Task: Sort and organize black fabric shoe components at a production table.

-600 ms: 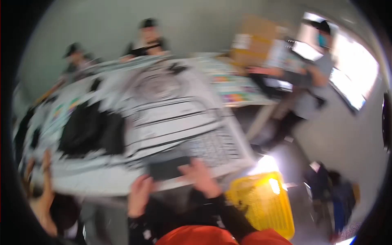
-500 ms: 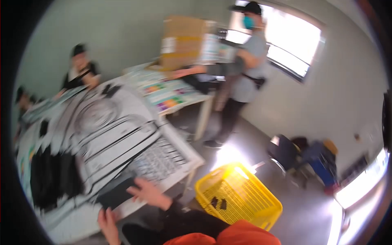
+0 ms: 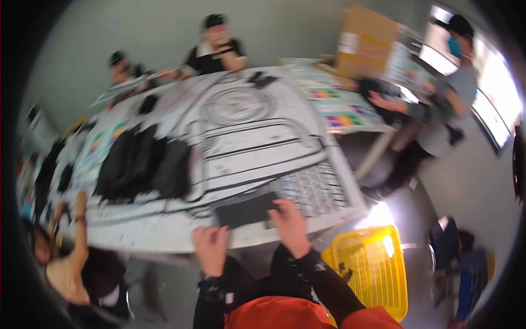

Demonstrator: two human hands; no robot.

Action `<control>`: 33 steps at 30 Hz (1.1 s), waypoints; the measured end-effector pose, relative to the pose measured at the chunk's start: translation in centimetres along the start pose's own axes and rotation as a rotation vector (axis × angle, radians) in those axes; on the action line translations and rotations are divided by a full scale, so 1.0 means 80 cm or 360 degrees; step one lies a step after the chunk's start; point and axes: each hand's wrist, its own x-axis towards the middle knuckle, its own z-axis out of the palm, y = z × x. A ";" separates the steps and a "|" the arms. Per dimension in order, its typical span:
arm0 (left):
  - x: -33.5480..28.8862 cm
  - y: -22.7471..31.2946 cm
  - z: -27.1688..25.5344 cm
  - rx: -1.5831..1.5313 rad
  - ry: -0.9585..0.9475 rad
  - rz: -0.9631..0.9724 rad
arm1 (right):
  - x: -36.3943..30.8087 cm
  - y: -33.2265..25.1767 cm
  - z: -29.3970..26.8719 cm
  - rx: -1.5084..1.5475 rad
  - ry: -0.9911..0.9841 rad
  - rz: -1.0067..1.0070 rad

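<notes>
On the table's near edge lies a flat dark grey rectangular piece, perhaps fabric; its material is too blurred to tell. My left hand is at its lower left corner, the fingers curled with their tips pinched there. At the right edge of the piece, my right hand has thumb and fingertips closed on it. A clear plastic sheet or bag seems to lie just behind the piece. Beyond it, black strips lie in long lines on the white table.
A yellow plastic basket with small dark things stands at lower right. Stacked black pieces lie on the table's left. Two people sit across, one sits at left, and another stands by a side table holding a cardboard box. Chairs stand far right.
My view has swung right to left, so the table sits more central. My right hand, spread over the dark piece before, has closed at its right edge; my left hand is at its left corner.
</notes>
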 end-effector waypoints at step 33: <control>0.021 -0.018 -0.008 0.0402 -0.0079 -0.0306 | 0.009 -0.009 0.029 -0.0402 -0.0094 -0.0156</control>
